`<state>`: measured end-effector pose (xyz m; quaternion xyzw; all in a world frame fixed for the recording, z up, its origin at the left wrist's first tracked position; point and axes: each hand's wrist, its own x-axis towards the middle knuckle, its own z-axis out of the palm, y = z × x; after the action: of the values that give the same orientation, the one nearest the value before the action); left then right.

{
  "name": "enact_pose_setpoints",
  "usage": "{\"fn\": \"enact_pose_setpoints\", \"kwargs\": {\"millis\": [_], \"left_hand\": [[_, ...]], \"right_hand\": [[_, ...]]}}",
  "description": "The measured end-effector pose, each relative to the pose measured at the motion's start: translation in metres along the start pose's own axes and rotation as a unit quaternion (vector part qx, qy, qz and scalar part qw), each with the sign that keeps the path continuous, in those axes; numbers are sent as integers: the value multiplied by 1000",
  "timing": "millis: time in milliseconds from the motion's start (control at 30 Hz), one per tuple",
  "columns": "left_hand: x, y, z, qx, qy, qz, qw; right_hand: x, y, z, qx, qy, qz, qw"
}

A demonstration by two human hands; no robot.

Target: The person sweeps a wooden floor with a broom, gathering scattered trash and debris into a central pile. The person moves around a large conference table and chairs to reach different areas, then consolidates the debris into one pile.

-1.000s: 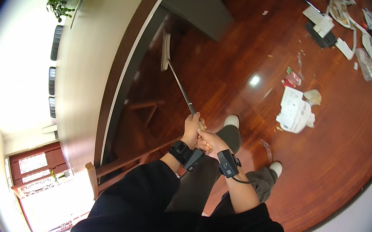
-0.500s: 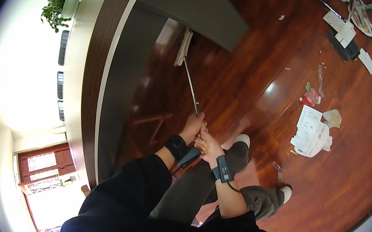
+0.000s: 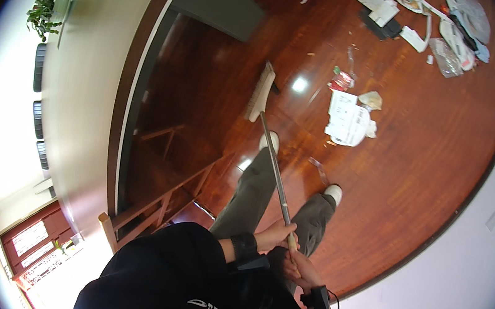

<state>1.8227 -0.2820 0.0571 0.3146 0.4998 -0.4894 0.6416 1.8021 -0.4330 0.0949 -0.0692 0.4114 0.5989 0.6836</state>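
Note:
A long-handled broom (image 3: pixel 260 92) with a pale head and a thin metal handle slants across the middle of the view. Its bristles face left, toward the desk; whether the head touches the floor I cannot tell. My left hand (image 3: pixel 275 235) is closed around the handle near its upper end. Just below it, my right hand (image 3: pixel 303 271) grips the handle's end. Dark bands sit on both wrists. Beyond the broom head, to the right, lie white papers (image 3: pixel 347 121), a red wrapper (image 3: pixel 341 81) and a crumpled beige scrap (image 3: pixel 371 100).
A dark desk panel (image 3: pixel 217 3) stands at the upper left, with a wooden chair (image 3: pixel 163 203) below it. More litter, with a black flat box (image 3: pixel 380 26) and a clear plastic bag (image 3: pixel 446 58), lies at the far right. A white wall (image 3: pixel 433 266) bounds the floor at lower right.
The broom head has come out from beside the desk panel, nearer to me. Both hands have drawn back toward my body, still on the handle. The view has shifted right.

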Motion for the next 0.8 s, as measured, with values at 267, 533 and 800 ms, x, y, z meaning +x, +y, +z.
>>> {"fn": "enact_pose_setpoints", "kwargs": {"millis": [267, 533, 800], "left_hand": [[-48, -33, 57, -89, -128, -34, 987], [19, -14, 30, -84, 135, 182, 970], [50, -27, 120, -39, 65, 92, 993]], "right_hand": [[-93, 10, 19, -112, 81, 66, 988], [-7, -33, -8, 27, -71, 58, 995], [-88, -55, -39, 22, 1, -5, 1000]]}}
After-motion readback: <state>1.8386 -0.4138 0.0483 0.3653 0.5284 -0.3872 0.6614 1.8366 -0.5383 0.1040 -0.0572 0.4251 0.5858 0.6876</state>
